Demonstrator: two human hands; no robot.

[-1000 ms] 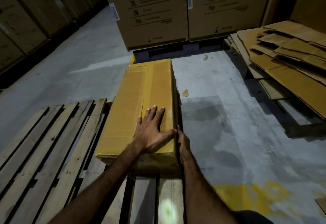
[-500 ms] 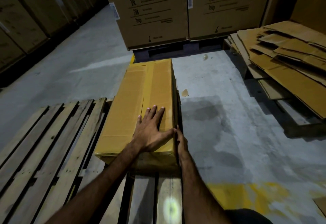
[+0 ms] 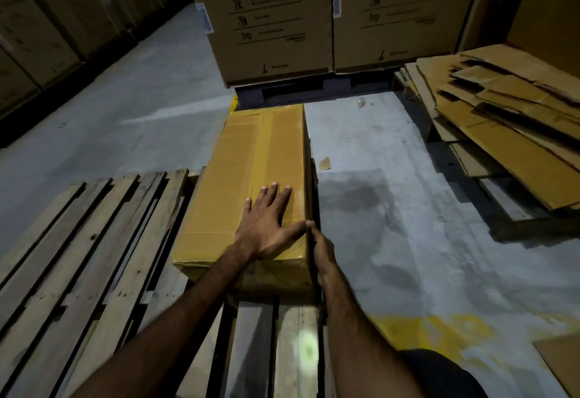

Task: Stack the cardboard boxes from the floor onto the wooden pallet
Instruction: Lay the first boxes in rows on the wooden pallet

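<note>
The box (image 3: 257, 184), a long yellow-brown carton sealed with tape down its top, lies on the right part of the pallet (image 3: 94, 240), its far end reaching out past the pallet's far edge toward the floor (image 3: 408, 209). The left hand (image 3: 266, 228) lies flat on the box's top near its near end, fingers (image 3: 273, 196) straight and spread a little, pointing away from the person, thumb stretched out toward the box's right edge. The right hand (image 3: 323, 256) is pressed against the box's right side, just beside the left thumb; its thumb tip touches the top edge there, and the rest of its fingers go down the side out of sight, so whether they curl under or lie flat cannot be told.

Left of the left fingers the pallet's bare slats run on, with dark gaps between them. Nearer than both hands, two slats show below the box's near end, with a small bright spot of light on one of them. Beyond the fingertips, past the box's far end, two big printed cartons (image 3: 273, 14) stand on a dark base. Right of the right hand is grey concrete with a dark patch, a small cardboard scrap (image 3: 325, 164) near the box, and, well apart, a heap of flattened cardboard (image 3: 508, 121). A yellow paint smear (image 3: 439, 331) marks the floor near the right forearm.
</note>
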